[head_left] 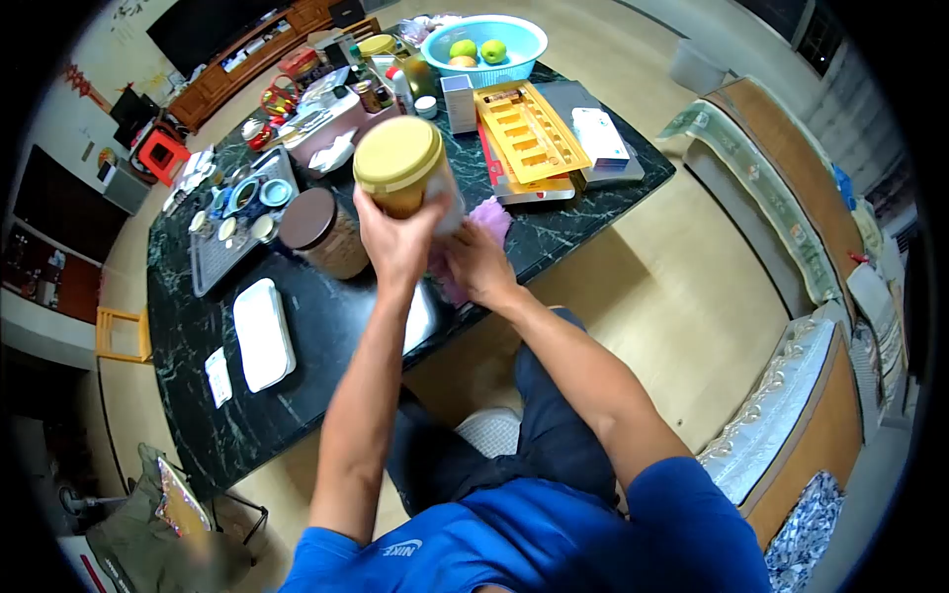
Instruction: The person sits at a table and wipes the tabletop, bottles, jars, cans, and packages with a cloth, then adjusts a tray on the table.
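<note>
Black table edge (573, 233) lies near right hand (479, 261), grip on cloth (492, 217) unclear; left hand (399, 235) clasps jar (403, 170).

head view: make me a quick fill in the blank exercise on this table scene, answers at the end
1. The left hand holds a jar whose lid is coloured ____.
2. The large jar on the table beside that hand has a top coloured ____.
3. The purple cloth is at the right hand rather than the ____ hand.
4. Two of the fruits in the light-blue basket are coloured ____.

Missing words: yellow; brown; left; green
</note>
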`<state>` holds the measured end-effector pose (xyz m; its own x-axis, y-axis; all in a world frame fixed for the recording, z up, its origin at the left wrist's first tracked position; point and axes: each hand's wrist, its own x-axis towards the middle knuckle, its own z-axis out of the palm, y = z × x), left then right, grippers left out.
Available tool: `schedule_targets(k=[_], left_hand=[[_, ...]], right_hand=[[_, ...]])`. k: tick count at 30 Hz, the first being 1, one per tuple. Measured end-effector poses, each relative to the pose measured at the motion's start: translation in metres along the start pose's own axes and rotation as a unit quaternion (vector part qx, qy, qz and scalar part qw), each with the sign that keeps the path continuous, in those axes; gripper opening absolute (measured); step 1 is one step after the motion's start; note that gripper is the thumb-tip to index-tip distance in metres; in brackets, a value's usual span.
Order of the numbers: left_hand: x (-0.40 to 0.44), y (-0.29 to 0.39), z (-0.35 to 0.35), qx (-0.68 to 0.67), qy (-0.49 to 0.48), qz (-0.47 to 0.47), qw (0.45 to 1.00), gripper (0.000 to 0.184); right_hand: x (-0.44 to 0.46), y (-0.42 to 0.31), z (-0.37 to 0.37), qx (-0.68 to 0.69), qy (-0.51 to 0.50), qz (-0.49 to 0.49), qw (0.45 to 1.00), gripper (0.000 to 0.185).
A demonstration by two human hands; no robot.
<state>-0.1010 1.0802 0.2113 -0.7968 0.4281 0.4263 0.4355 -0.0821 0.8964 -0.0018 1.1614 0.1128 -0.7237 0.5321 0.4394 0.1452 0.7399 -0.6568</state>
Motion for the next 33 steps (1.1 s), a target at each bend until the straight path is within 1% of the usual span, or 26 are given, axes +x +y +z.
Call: schedule_targets(k=[1,2,3,6,7,8,9,11,12,13,14,15,17,18,19,20,21,22,24,26,27,28,29,31,32,33], left_hand=[[-0.023,0.008,-0.017,-0.023,-0.005,-0.004,1.000,0.094],[-0.045,0.018,-0.035,-0.040,-0.006,-0.008,0.999,0.094],[-0.065,0.022,-0.054,-0.025,0.000,-0.007,1.000,0.090],[-0.108,0.035,-0.097,-0.079,0.040,-0.029,0.996,0.085],[-0.118,0.037,-0.110,-0.084,0.053,-0.037,0.994,0.083],[-0.126,0.033,-0.120,-0.111,0.056,-0.048,0.991,0.083],[-0.135,0.032,-0.130,-0.087,0.056,-0.069,0.992,0.083],[-0.150,0.021,-0.139,-0.046,0.071,-0.091,0.992,0.082],[-0.155,0.013,-0.140,-0.047,0.074,-0.083,0.993,0.081],[-0.155,0.015,-0.139,-0.046,0.078,-0.083,0.992,0.081],[-0.157,0.018,-0.137,-0.076,0.064,-0.093,0.991,0.081],[-0.163,0.020,-0.137,-0.104,0.051,-0.107,0.988,0.080],[-0.164,0.021,-0.130,-0.141,0.038,-0.111,0.983,0.080],[-0.165,0.025,-0.126,-0.155,0.038,-0.111,0.981,0.081],[-0.165,0.029,-0.121,-0.170,0.036,-0.110,0.979,0.082],[-0.164,0.032,-0.117,-0.193,0.025,-0.117,0.974,0.084],[-0.166,0.022,-0.111,-0.201,0.031,-0.081,0.976,0.088],[-0.166,0.020,-0.111,-0.220,0.019,-0.087,0.971,0.089],[-0.167,0.016,-0.110,-0.241,0.004,-0.093,0.966,0.089],[-0.170,0.025,-0.113,-0.228,-0.046,-0.134,0.963,0.091],[-0.173,0.029,-0.115,-0.226,-0.048,-0.135,0.963,0.091],[-0.176,0.033,-0.116,-0.229,-0.057,-0.144,0.961,0.092],[-0.178,0.035,-0.117,-0.231,-0.066,-0.150,0.959,0.093],[-0.179,0.037,-0.117,-0.231,-0.070,-0.151,0.959,0.095],[-0.178,0.036,-0.118,-0.243,-0.057,-0.154,0.956,0.094],[-0.179,0.035,-0.118,-0.255,-0.044,-0.158,0.953,0.094]], right_hand=[[0.000,-0.020,-0.012,0.104,-0.047,0.146,0.983,0.028],[-0.013,-0.011,-0.008,0.006,-0.012,0.017,1.000,0.029],[-0.029,0.022,0.016,-0.044,0.059,-0.122,0.990,0.030],[-0.064,0.026,0.022,-0.009,0.043,-0.121,0.992,0.030],[-0.072,0.025,0.016,0.232,-0.004,0.052,0.971,0.028],[-0.079,0.011,0.008,0.448,-0.055,0.230,0.862,0.027],[-0.082,0.000,0.000,0.675,0.008,0.298,0.675,0.030],[-0.086,-0.008,-0.025,0.846,-0.033,0.281,0.453,0.038],[-0.086,-0.026,-0.033,0.845,-0.038,0.285,0.451,0.038],[-0.083,-0.045,-0.043,0.848,-0.032,0.258,0.463,0.042],[-0.084,-0.057,-0.049,0.849,-0.025,0.234,0.472,0.046],[-0.084,-0.059,-0.050,0.837,-0.043,0.216,0.501,0.048],[-0.080,-0.079,-0.054,0.846,-0.025,0.176,0.503,0.046],[-0.080,-0.094,-0.059,0.796,-0.026,0.169,0.581,0.045],[-0.085,-0.103,-0.058,0.729,-0.056,0.169,0.661,0.047],[-0.088,-0.114,-0.050,0.561,-0.068,0.035,0.824,0.049],[-0.091,-0.126,-0.041,0.351,-0.073,-0.102,0.928,0.052],[-0.097,-0.143,-0.039,0.223,-0.029,-0.128,0.966,0.055],[-0.094,-0.146,-0.040,0.204,-0.007,-0.113,0.972,0.053],[-0.085,-0.146,-0.044,0.210,0.012,-0.104,0.972,0.052],[-0.079,-0.144,-0.046,0.316,-0.035,-0.042,0.947,0.050],[-0.075,-0.141,-0.047,0.416,-0.082,0.021,0.905,0.048],[-0.072,-0.138,-0.046,0.418,-0.081,0.021,0.905,0.048],[-0.070,-0.128,-0.039,0.529,-0.112,0.043,0.840,0.044],[-0.072,-0.122,-0.038,0.530,-0.135,0.089,0.832,0.045],[-0.076,-0.116,-0.036,0.530,-0.136,0.090,0.832,0.045]])
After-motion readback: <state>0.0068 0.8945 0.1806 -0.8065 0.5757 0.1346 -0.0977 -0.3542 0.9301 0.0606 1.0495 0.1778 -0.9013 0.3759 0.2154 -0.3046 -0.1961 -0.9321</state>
